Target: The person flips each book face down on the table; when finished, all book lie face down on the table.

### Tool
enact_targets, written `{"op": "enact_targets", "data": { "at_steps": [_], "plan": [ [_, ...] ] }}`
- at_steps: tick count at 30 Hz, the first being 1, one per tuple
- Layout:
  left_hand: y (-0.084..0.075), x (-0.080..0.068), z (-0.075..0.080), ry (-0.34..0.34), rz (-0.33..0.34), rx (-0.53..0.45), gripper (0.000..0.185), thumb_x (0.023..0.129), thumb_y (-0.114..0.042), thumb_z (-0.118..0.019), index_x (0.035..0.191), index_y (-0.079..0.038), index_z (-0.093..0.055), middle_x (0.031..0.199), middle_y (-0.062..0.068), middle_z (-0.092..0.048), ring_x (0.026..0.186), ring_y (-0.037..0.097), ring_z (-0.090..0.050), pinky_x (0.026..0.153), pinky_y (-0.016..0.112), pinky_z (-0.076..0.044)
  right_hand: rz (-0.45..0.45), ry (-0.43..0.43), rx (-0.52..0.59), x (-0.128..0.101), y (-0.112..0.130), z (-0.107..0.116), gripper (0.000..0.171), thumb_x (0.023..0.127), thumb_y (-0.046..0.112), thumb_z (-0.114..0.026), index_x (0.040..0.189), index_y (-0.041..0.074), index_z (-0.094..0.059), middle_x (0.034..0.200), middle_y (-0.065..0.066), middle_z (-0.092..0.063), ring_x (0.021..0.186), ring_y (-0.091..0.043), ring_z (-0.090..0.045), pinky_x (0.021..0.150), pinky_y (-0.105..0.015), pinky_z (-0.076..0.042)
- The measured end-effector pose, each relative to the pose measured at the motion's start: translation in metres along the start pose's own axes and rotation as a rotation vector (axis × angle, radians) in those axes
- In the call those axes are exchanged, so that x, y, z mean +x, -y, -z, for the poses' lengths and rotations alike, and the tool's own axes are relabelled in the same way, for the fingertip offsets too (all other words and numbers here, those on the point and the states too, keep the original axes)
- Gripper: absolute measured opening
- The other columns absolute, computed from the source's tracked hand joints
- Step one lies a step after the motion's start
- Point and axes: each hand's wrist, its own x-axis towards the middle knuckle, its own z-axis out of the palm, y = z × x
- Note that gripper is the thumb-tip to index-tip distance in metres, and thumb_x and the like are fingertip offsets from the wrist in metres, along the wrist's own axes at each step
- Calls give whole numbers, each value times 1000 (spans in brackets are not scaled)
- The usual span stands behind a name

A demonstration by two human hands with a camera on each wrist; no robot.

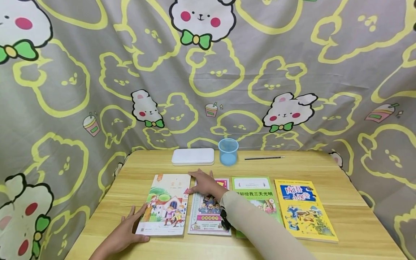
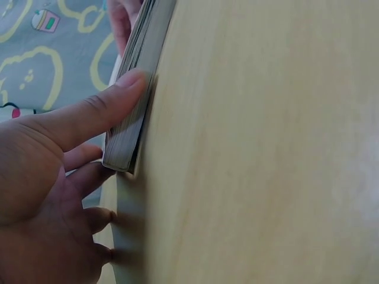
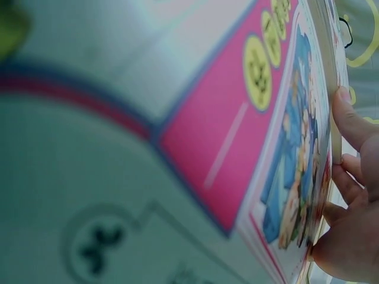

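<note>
- Left hand (image 1: pixel 125 231): fingers spread, thumb against the pages of the white-covered book (image 1: pixel 164 207).
- That book lies on the surface (image 1: pixel 110 196), between the hands.
- Right hand (image 1: pixel 206 184): fingers outstretched, touching its far right corner.
- Yellow book (image 1: pixel 303 211), rightmost.

Cartoon curtain (image 1: pixel 211 81) and books (image 1: pixel 165 206) suggest a study nook

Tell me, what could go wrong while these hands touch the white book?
The right sleeve hides part of the green book, so it might brush that askew. The white book lies close beside the pink-bordered book, so a sideways push could bump it. The blue cup stands upright beyond the right fingers; a careless swing might tip it.
</note>
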Motion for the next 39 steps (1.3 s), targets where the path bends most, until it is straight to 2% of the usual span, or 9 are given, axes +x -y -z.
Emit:
{"op": "enact_targets", "data": {
  "at_steps": [7,13,18,20,23,25,27,29,39],
  "plan": [
    [-5,-2,1,-20,32,-21,125,67,-36,-95,165,-8,-22,166,32,-13,150,58,9,110,79,16,5,-1,1,0,-1,-1,84,87,43,-81,159,24,-42,164,-1,-41,159,-25,-16,126,-63,5],
    [-9,-4,3,-29,25,-35,125,66,-35,-95,164,-8,-22,167,28,-15,152,54,4,111,81,12,4,5,8,-1,-1,-1,83,88,43,-80,160,25,-41,163,0,-41,159,-24,-15,125,-63,6],
    [-11,-5,3,-47,6,-19,122,68,-33,-95,164,-6,-24,167,24,-18,153,52,-7,117,76,-3,-2,8,9,-1,-1,-1,84,88,43,-80,160,25,-41,163,0,-42,159,-23,-14,126,-62,6],
    [-12,-5,3,-52,-3,-30,121,69,-33,-94,163,-5,-24,168,23,-19,153,48,-11,121,68,-13,-3,7,11,-1,-1,-1,84,88,43,-80,160,25,-41,162,0,-43,159,-23,-15,126,-62,6],
    [-14,-6,3,-48,-8,-77,119,70,-30,-94,163,-3,-24,169,22,-16,154,43,-13,123,37,-29,-1,3,14,-1,0,0,84,87,42,-81,159,24,-42,161,-1,-44,159,-24,-16,126,-62,5],
    [-16,-6,4,-41,-12,-113,119,71,-28,-93,163,-2,-23,169,22,-14,155,40,-11,113,15,-31,-4,4,13,-2,0,1,84,87,42,-81,159,24,-42,162,-1,-43,159,-24,-16,126,-62,4],
    [-17,-6,4,-34,-15,-151,118,72,-27,-93,163,0,-21,169,22,-11,155,40,-10,101,2,-26,-7,7,14,-2,0,1,84,87,42,-81,159,25,-41,163,-1,-42,159,-23,-16,126,-61,5],
    [-18,-6,5,-24,-21,-186,118,73,-25,-92,163,1,-19,169,23,-9,154,40,-9,97,-1,-26,-12,10,10,-2,-1,0,84,88,43,-80,160,26,-41,164,0,-40,159,-22,-15,126,-61,5],
    [-28,-8,7,-26,-8,-265,117,75,-19,-91,162,5,-16,169,24,-6,153,37,-13,95,-1,-30,-2,-2,1,-1,-2,0,85,87,43,-81,159,24,-42,163,-2,-42,159,-25,-17,127,-61,3]
  ]
}}
